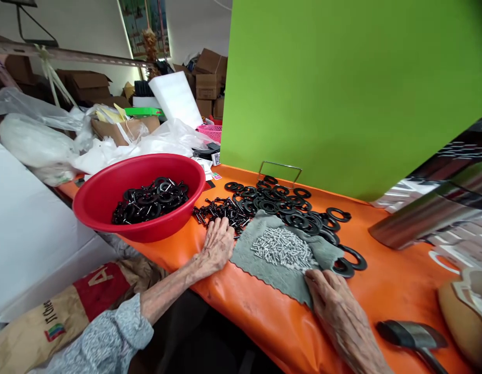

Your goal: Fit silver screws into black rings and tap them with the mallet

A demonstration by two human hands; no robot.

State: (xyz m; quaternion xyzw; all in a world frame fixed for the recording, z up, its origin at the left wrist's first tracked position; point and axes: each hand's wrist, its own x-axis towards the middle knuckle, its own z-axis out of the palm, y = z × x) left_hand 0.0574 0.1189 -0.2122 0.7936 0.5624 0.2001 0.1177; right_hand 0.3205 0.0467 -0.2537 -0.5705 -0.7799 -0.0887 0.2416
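left hand (216, 243) flat at centre frame, fingers together on small black parts (221, 210), gripping nothing | right hand (330, 291) lower right, fingers spread on grey cloth (288, 270) carrying metal pins (282, 248) | red bowl (139, 195) left of centre partly filled | many black rings (288, 205) loose on orange counter (385, 275)

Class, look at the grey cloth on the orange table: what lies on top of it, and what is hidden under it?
On the grey cloth lies a heap of small silver pins; the right hand rests on its near edge. Whatever lies beneath is covered.
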